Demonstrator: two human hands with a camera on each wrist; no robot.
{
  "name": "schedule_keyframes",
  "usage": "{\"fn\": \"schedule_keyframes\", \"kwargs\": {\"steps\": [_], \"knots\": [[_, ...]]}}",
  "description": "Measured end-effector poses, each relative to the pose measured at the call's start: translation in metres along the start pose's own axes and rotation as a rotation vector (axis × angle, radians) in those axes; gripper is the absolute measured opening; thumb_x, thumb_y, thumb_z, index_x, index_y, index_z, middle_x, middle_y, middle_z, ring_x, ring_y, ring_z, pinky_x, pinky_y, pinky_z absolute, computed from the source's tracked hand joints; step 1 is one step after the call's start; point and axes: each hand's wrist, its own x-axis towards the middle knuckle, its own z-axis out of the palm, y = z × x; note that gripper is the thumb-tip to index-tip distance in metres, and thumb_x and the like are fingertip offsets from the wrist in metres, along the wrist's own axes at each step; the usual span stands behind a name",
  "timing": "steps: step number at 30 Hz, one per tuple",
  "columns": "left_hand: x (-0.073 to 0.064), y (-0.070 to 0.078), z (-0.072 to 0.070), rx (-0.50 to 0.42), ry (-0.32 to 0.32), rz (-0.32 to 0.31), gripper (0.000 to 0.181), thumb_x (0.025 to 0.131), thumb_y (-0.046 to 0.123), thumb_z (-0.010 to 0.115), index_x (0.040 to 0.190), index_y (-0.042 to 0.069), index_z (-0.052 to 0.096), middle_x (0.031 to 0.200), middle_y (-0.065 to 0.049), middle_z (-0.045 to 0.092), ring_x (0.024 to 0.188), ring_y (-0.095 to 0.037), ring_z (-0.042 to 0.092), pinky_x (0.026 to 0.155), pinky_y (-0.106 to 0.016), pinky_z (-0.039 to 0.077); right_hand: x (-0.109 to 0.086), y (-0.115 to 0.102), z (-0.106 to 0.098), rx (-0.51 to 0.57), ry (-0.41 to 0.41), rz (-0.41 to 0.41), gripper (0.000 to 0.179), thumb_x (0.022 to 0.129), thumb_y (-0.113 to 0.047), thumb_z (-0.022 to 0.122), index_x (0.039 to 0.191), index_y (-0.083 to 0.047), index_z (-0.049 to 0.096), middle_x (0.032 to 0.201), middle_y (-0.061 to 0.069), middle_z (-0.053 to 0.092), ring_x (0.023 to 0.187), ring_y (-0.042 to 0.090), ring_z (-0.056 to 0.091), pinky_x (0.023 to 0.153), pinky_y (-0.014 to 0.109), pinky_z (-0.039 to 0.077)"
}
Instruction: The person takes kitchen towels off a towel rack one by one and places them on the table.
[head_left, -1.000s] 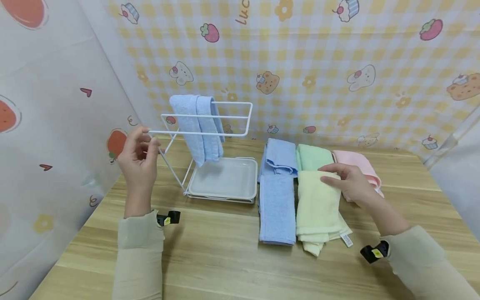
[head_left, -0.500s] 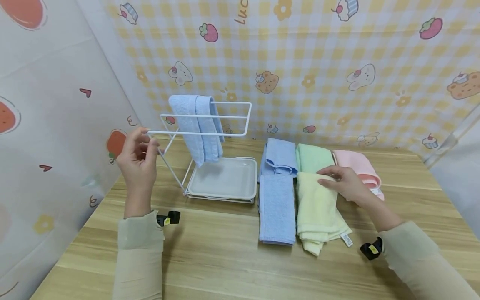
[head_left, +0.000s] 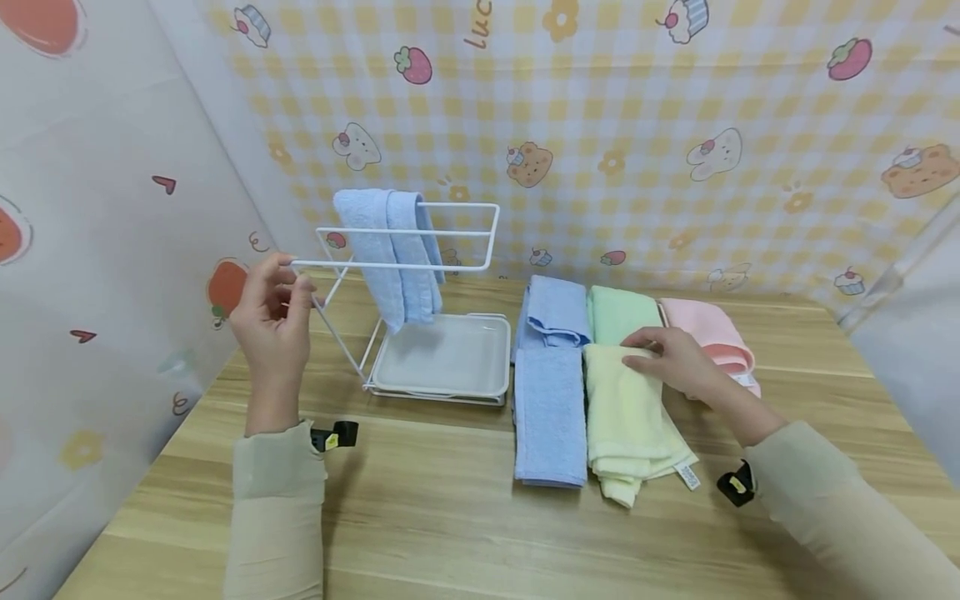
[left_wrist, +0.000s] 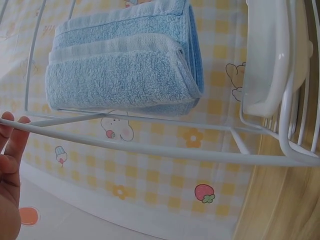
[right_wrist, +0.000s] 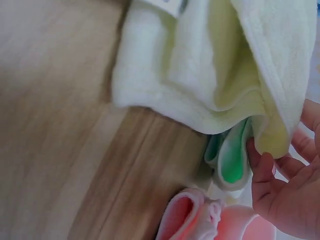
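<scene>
My left hand (head_left: pixel 273 321) pinches the front left corner of a white wire towel rack (head_left: pixel 465 267). In the left wrist view its fingertips (left_wrist: pixel 22 121) close on the thin bar. A folded light blue towel (head_left: pixel 411 292) hangs over the rack's bars, above the white tray (head_left: pixel 491 367) in its base. On the right, my right hand (head_left: pixel 678 362) pinches the upper right edge of a folded pale yellow towel (head_left: pixel 622 408). Thumb and fingers meet at that lifted edge in the right wrist view, where the yellow towel (right_wrist: pixel 150 75) sags in loose layers.
Two folded blue towels, one behind (head_left: pixel 561 304) and one in front (head_left: pixel 550 425), lie between the tray and the yellow towel. Behind the yellow one is a green towel (head_left: pixel 622 310), with a pink towel (head_left: pixel 705 325) to its right. A patterned wall cloth (head_left: pixel 637 108) backs the wooden table (head_left: pixel 420 500).
My right hand has shifted left, drawing the yellow towel's upper right edge inward. My left hand stays on the rack's corner. The whole view has drifted slightly.
</scene>
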Motion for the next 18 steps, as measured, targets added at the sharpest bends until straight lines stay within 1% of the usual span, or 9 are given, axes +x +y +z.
{"fn": "schedule_keyframes", "kwargs": {"steps": [3,5,7,9,12,15,18], "knots": [[0.001,0.000,0.000,0.002,-0.006,-0.002,0.023,0.094,0.007,0.063,0.114,-0.005,0.062,0.082,0.023,0.059,0.063,0.009,0.059,0.053,-0.007,0.041,0.000,-0.003,-0.004,0.017,0.009,0.009,0.026,0.094,-0.021,0.069,0.114,-0.004,0.070,0.109,0.017,0.071,0.099,0.033,0.066,0.081,0.034,0.053],[0.001,0.000,0.000,0.005,-0.012,-0.002,0.023,0.095,0.008,0.063,0.114,-0.004,0.063,0.082,0.023,0.059,0.063,0.009,0.059,0.054,-0.007,0.042,0.000,-0.006,-0.007,0.025,0.016,0.019,0.026,0.093,-0.019,0.069,0.114,-0.003,0.070,0.105,0.016,0.071,0.096,0.031,0.066,0.075,0.027,0.052],[0.000,0.000,0.000,0.007,-0.017,-0.003,0.023,0.095,0.008,0.063,0.115,-0.004,0.063,0.083,0.023,0.059,0.063,0.009,0.059,0.054,-0.007,0.042,0.001,-0.009,-0.010,0.035,0.020,0.021,0.026,0.093,-0.016,0.069,0.114,-0.002,0.069,0.103,0.015,0.070,0.095,0.031,0.066,0.071,0.024,0.051],[0.000,0.000,0.000,0.010,-0.018,-0.004,0.023,0.095,0.008,0.063,0.115,-0.003,0.063,0.083,0.023,0.059,0.063,0.009,0.059,0.054,-0.007,0.042,0.004,-0.013,-0.013,0.028,0.029,0.012,0.026,0.094,-0.016,0.069,0.115,-0.001,0.069,0.102,0.015,0.070,0.095,0.032,0.067,0.070,0.023,0.051],[0.000,0.000,-0.001,0.004,-0.011,-0.004,0.023,0.094,0.007,0.064,0.115,-0.003,0.063,0.083,0.023,0.059,0.063,0.009,0.059,0.054,-0.007,0.042,0.008,-0.020,-0.018,0.027,0.049,-0.002,0.027,0.095,-0.018,0.067,0.116,-0.001,0.069,0.104,0.016,0.070,0.095,0.032,0.066,0.071,0.023,0.051],[0.000,0.000,-0.001,-0.009,-0.007,0.001,0.023,0.094,0.007,0.064,0.114,-0.004,0.063,0.082,0.023,0.059,0.063,0.009,0.059,0.053,-0.007,0.042,0.012,-0.030,-0.024,0.042,0.069,-0.012,0.029,0.096,-0.021,0.066,0.117,-0.001,0.068,0.112,0.018,0.069,0.097,0.031,0.065,0.074,0.024,0.051],[0.001,0.000,-0.002,-0.015,-0.006,0.007,0.023,0.094,0.006,0.063,0.114,-0.005,0.063,0.082,0.023,0.059,0.063,0.009,0.060,0.053,-0.007,0.042,0.017,-0.045,-0.030,0.071,0.077,-0.012,0.030,0.097,-0.023,0.065,0.118,-0.002,0.067,0.121,0.018,0.067,0.102,0.031,0.063,0.077,0.028,0.051]]}}
